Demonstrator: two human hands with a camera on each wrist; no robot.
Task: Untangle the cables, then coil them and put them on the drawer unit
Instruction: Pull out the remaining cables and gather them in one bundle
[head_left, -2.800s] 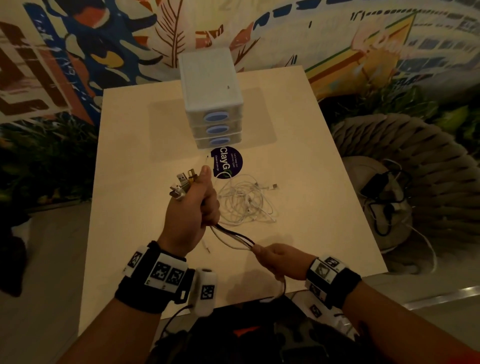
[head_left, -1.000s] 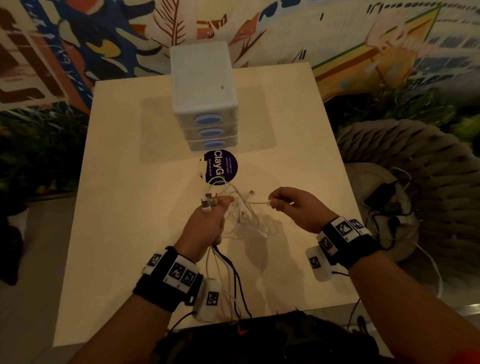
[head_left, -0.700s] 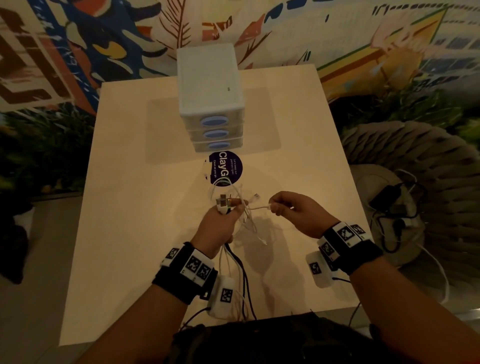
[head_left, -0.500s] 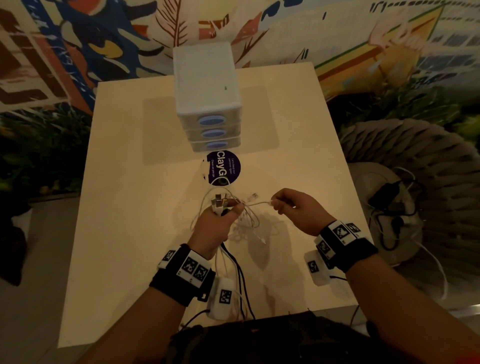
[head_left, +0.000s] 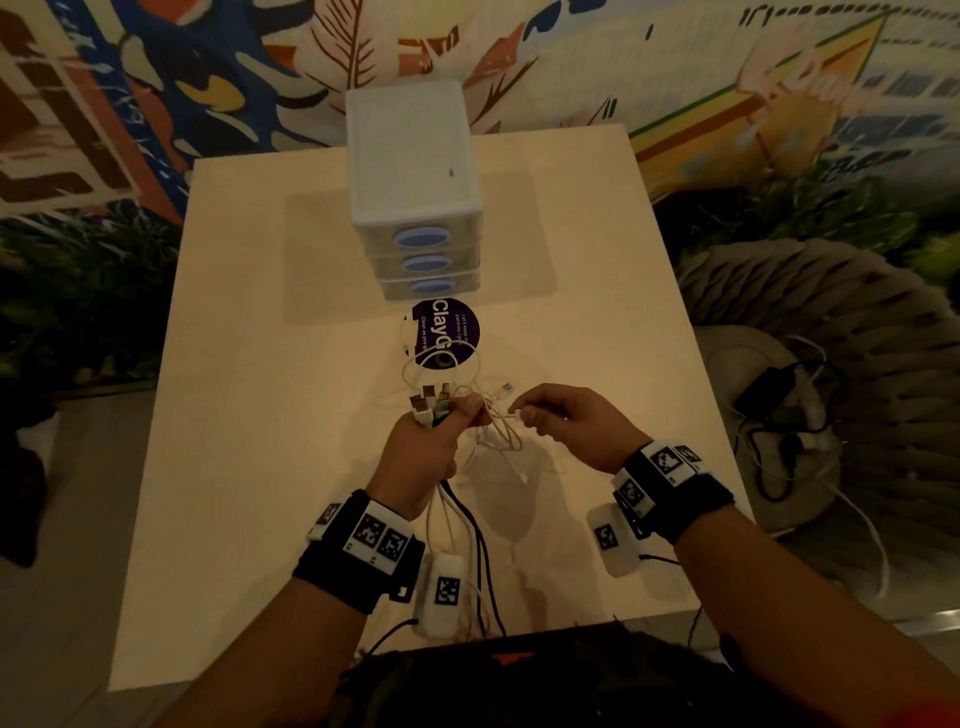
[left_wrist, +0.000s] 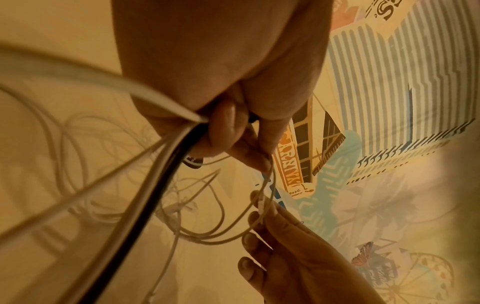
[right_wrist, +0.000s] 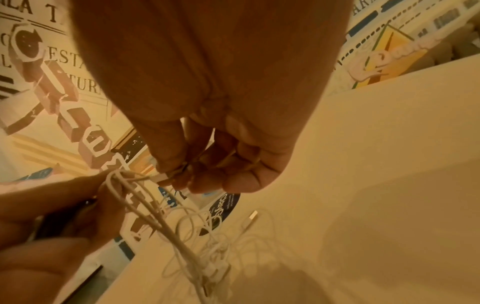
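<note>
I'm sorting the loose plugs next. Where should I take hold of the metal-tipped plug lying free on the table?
Pinch the loose plug by its short rigid body just behind the metal tip, coming from above and from the right. It lies flat beyond the right hand, and its thin cord runs back into the white tangle.

Left wrist view. The left hand (left_wrist: 221, 67) fills the upper centre, its fingers curled round a bundle of cables: one thick black cable (left_wrist: 145, 205) and several pale white cables (left_wrist: 85, 185) that leave the fist toward 7 and 8 o'clock, one broad and blurred white strand sweeping out toward 9 o'clock. Thin white cords (left_wrist: 223, 232) loop below the fist, at centre. The right hand (left_wrist: 293, 253) enters from 5 o'clock, its fingertips (left_wrist: 259, 218) pinching one thin cord. Beneath lies the pale beige tabletop (left_wrist: 52, 41); a colourful painted wall mural (left_wrist: 405, 102) occupies the side from 1 to 4 o'clock.
</note>
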